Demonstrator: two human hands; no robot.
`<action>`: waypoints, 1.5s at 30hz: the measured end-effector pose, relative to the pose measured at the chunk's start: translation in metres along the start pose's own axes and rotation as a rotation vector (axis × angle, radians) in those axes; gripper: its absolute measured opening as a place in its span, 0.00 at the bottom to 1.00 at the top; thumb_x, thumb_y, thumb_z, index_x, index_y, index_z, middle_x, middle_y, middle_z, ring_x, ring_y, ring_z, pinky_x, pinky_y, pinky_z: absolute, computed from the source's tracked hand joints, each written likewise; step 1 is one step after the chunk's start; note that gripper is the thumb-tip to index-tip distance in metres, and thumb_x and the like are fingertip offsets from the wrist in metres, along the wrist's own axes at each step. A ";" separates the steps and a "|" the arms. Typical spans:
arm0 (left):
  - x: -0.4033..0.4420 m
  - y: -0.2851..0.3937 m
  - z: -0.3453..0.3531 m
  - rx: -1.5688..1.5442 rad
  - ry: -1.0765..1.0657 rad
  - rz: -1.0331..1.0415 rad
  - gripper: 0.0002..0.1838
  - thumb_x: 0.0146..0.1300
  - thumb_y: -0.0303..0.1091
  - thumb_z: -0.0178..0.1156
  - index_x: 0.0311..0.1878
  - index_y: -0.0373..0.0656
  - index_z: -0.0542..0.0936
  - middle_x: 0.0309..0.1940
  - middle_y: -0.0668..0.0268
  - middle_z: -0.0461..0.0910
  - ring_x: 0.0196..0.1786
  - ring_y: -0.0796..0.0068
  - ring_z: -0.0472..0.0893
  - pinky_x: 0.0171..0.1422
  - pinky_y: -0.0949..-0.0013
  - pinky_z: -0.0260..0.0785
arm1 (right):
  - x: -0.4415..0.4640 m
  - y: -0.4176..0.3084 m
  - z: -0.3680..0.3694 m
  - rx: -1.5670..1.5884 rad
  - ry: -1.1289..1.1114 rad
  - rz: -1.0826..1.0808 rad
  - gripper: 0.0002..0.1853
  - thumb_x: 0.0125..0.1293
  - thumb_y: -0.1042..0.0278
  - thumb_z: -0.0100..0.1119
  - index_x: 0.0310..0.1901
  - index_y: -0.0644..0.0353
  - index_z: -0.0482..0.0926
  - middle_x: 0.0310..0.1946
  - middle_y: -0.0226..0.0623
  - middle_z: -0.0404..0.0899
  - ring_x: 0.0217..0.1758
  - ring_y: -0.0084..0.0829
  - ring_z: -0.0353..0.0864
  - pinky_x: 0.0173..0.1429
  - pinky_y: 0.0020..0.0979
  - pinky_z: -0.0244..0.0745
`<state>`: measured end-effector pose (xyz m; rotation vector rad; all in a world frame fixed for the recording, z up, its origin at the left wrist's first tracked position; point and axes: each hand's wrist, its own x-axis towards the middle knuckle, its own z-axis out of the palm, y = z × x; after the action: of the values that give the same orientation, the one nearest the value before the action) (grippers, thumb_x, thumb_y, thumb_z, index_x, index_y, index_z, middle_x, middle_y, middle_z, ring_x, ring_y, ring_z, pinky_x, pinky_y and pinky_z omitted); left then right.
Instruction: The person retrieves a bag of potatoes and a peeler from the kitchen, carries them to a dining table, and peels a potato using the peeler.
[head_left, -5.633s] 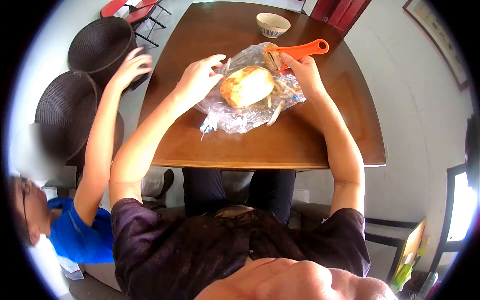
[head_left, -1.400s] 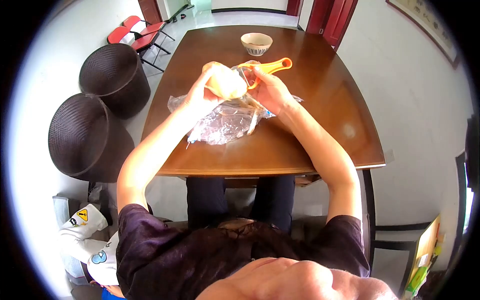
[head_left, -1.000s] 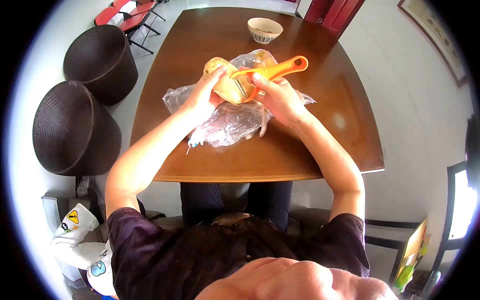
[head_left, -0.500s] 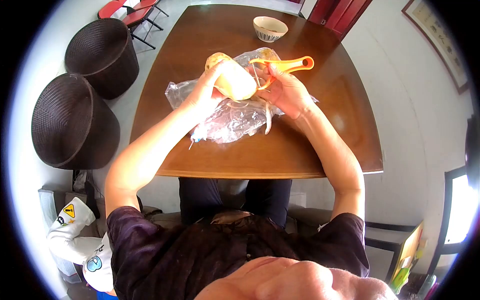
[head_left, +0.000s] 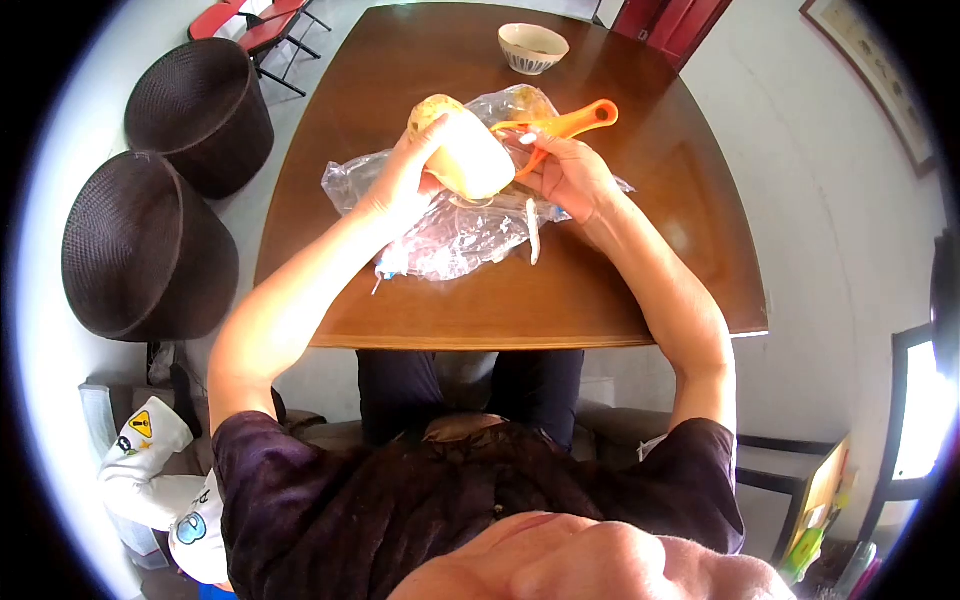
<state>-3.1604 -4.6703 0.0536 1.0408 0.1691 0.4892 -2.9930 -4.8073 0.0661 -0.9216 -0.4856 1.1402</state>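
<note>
My left hand point(head_left: 402, 178) is wrapped round a large, partly peeled potato point(head_left: 468, 155), pale on most of its surface with brown skin at the far end. In my right hand point(head_left: 572, 172) is an orange Y-shaped peeler point(head_left: 578, 122), its handle pointing away to the right and its head close to the potato's right side. Whether the blade touches the potato I cannot tell. Beneath both hands lies a crumpled clear plastic bag point(head_left: 455, 245). A strip of peel point(head_left: 533, 230) hangs over its right part. Another brown-skinned potato point(head_left: 528, 103) sits on the bag behind the peeler.
A patterned bowl point(head_left: 533, 48) stands at the far end of the brown table point(head_left: 420, 320). Two dark woven chairs point(head_left: 150, 245) are at the left, with red folding chairs point(head_left: 270, 28) farther back. Someone in a white sleeve point(head_left: 150, 450) is at the lower left.
The peeler has turned a little, its handle tilting farther up and away. The long peel strip now shows apart from the right hand. The potato stays in the left hand.
</note>
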 end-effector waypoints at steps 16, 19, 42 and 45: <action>-0.001 -0.007 0.000 0.208 -0.114 0.047 0.41 0.57 0.52 0.68 0.64 0.39 0.60 0.56 0.61 0.71 0.59 0.69 0.74 0.61 0.62 0.72 | -0.010 -0.002 0.007 -0.061 0.004 0.011 0.15 0.72 0.64 0.52 0.55 0.62 0.71 0.55 0.37 0.75 0.57 0.32 0.75 0.64 0.42 0.71; -0.005 -0.003 0.007 0.206 -0.142 0.042 0.40 0.58 0.53 0.67 0.64 0.39 0.61 0.56 0.60 0.72 0.60 0.68 0.74 0.62 0.61 0.71 | 0.005 0.003 -0.004 0.057 0.034 -0.039 0.15 0.73 0.66 0.47 0.56 0.65 0.69 0.55 0.40 0.75 0.57 0.33 0.76 0.65 0.41 0.73; -0.008 0.001 0.004 -0.017 -0.201 -0.179 0.35 0.60 0.51 0.61 0.64 0.40 0.65 0.55 0.59 0.74 0.59 0.67 0.75 0.65 0.59 0.69 | -0.005 0.003 0.005 -0.165 -0.039 -0.176 0.14 0.68 0.62 0.60 0.50 0.58 0.76 0.47 0.29 0.78 0.56 0.24 0.73 0.68 0.39 0.62; -0.009 -0.002 0.009 0.038 -0.264 -0.156 0.36 0.61 0.52 0.62 0.66 0.40 0.63 0.55 0.60 0.73 0.59 0.70 0.75 0.63 0.62 0.70 | -0.002 -0.006 -0.002 -0.243 -0.108 -0.332 0.18 0.68 0.60 0.59 0.54 0.62 0.75 0.52 0.35 0.78 0.60 0.29 0.72 0.68 0.38 0.64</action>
<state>-3.1651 -4.6820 0.0558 1.1100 0.0244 0.2057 -2.9896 -4.8106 0.0700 -0.9484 -0.8469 0.8415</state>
